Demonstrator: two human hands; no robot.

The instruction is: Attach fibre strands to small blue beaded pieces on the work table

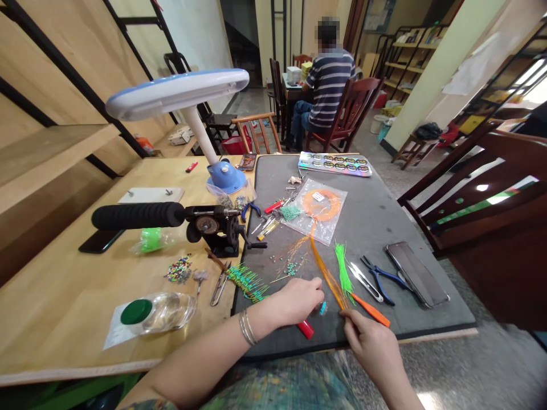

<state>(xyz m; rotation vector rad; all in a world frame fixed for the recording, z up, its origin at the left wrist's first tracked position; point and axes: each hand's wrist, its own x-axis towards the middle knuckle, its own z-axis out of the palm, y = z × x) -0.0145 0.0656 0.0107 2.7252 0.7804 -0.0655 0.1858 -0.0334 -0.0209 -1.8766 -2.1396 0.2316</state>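
Orange strands (pixel 327 277) across gray mat (pixel 376 228), long axis slanting up-left from right hand (pixel 371 348), fingers (pixel 348 320) pinched shut on the lower ends. Left hand (pixel 297 302) just beside teal beads (pixel 323 308), fingers (pixel 315 291) curled, any hold unclear.

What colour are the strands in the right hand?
Orange; the head view shows the strands running to the right hand.

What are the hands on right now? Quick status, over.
Right hand pinching orange filament strands. Left hand curled at teal beads. Red cylinder lying just below left hand.
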